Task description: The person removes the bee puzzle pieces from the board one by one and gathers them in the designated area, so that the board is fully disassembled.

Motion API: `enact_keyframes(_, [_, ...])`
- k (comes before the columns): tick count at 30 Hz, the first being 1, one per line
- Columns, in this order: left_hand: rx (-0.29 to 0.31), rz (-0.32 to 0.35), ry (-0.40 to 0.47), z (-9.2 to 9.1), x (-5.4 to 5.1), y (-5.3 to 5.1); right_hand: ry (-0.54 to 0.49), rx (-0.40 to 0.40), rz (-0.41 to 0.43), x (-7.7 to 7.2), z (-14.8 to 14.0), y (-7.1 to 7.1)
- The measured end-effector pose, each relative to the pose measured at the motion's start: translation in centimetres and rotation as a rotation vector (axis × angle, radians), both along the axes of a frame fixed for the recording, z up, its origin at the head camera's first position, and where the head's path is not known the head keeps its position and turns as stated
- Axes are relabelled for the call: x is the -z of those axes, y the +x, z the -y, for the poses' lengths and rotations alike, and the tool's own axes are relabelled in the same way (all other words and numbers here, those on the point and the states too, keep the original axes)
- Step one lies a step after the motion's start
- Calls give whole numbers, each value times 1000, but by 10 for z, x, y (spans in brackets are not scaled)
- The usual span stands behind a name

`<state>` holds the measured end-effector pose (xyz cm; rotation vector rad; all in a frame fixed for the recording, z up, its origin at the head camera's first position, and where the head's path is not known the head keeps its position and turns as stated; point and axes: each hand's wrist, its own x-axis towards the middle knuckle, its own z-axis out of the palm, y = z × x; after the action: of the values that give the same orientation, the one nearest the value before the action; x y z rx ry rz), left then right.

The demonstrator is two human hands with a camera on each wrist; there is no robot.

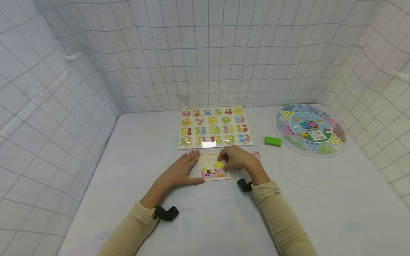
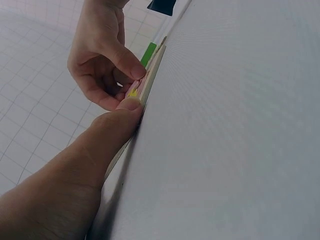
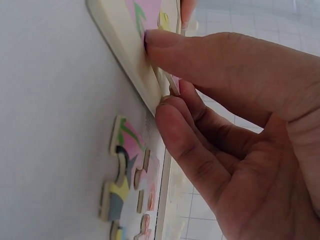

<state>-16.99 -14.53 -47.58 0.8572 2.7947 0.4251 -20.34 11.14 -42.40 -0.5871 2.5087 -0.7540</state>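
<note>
A small wooden jigsaw tray lies flat on the table, its lower part filled with pink pieces showing a bee. My left hand is spread at the tray's left side, thumb along the near edge and fingertips at the upper left corner. Over the tray's right side, my right hand pinches a pink puzzle piece, tilted and mostly hidden by the fingers. The right thumb touches the tray area. Beside the tray lie several loose puzzle pieces, largely covered by the right hand in the head view.
Behind the tray lies a wooden number board. To its right are a green block and a round, clear-edged game board with a colourful label. Grid-patterned cloth walls enclose the white table.
</note>
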Motion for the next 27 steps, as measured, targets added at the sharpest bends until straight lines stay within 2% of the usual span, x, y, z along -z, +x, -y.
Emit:
enact_keyframes(12, [4,-4,1,-1,-2,0,18,-20,-34,1,-1,-1])
enact_keyframes(23, [9,-9,2,0,0,0,18,4,-12,1,-1,0])
enact_keyframes(27, [6,-10,6,1,-1,0,19,-15,-36,2,-2,-1])
